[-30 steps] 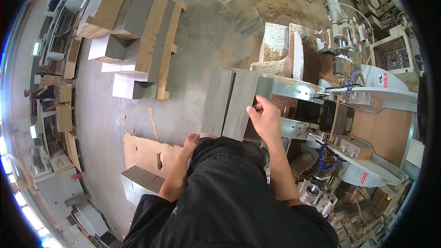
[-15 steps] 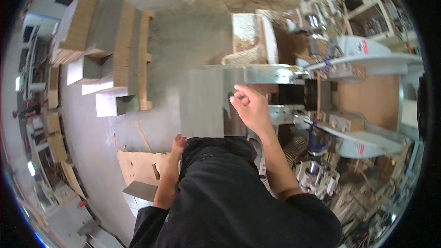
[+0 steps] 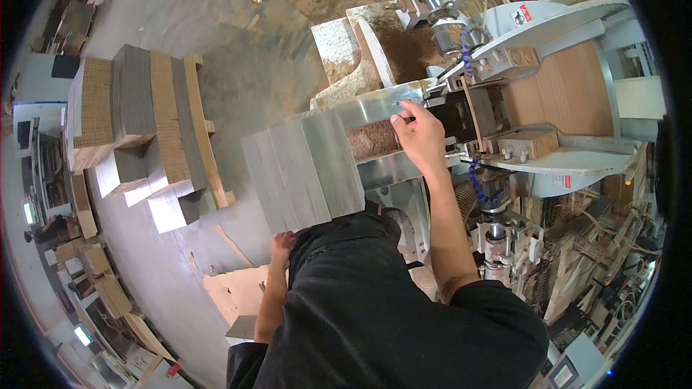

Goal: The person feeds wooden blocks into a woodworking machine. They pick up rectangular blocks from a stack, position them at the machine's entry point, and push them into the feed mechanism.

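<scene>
Several flat grey boards [image 3: 306, 173] lie overlapping in front of my waist, their right ends by the metal rails of a machine. My left hand [image 3: 283, 246] is at their near left corner; its fingers are mostly hidden there, so its grip does not show. Over the rails, to the right of the boards, my right hand [image 3: 419, 133] hangs with loosely bent fingers. Thumb and forefinger stand apart, and I see nothing held between them. Below it runs the near metal rail [image 3: 389, 170]; the far metal rail [image 3: 371, 106] passes beyond the fingertips.
At right stands the machine's wooden panel [image 3: 562, 97] between two pale curved guards [image 3: 559, 25]. Brown dust [image 3: 371, 140] fills the gap between the rails. Stacked boards [image 3: 133, 94] on a wooden pallet [image 3: 209, 130] stand at left. A ribbed hose [image 3: 465, 200] runs near my right forearm.
My view has turned, so the whole scene sits tilted. My right hand has moved right, off the boards, and its forefinger has straightened somewhat. More of the rails and dusty gap shows.
</scene>
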